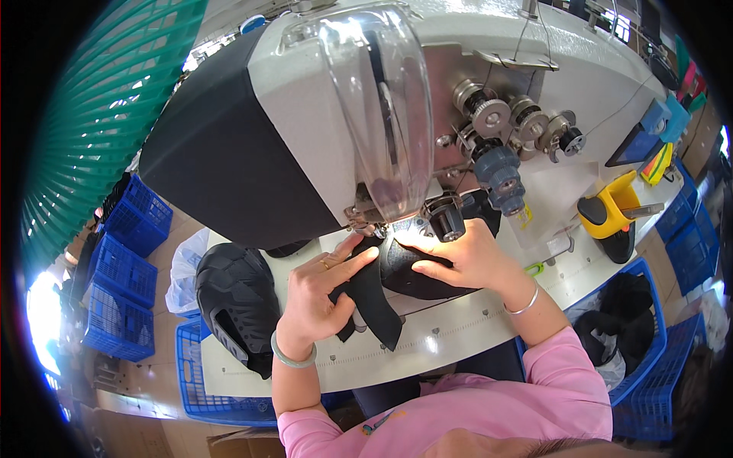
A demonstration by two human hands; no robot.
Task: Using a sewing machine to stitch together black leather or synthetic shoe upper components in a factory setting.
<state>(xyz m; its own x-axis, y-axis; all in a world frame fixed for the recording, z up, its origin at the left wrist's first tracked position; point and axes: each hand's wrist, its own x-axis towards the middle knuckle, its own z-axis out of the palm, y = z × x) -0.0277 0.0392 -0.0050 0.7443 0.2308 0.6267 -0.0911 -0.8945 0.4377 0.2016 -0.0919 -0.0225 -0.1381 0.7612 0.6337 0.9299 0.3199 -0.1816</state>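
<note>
Two hands [309,294] [475,258] press black fabric [372,301] near tiny, illegible table markings [486,313].

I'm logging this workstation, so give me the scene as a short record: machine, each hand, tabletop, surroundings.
Machine: white sewing machine, black end cover, working area brightly lit
Left hand: fingers laid on a black strip
Right hand: index finger and thumb spread over a black curved piece
Tabletop: black shoe upper at left
Surroundings: blue crates on both sides
</note>
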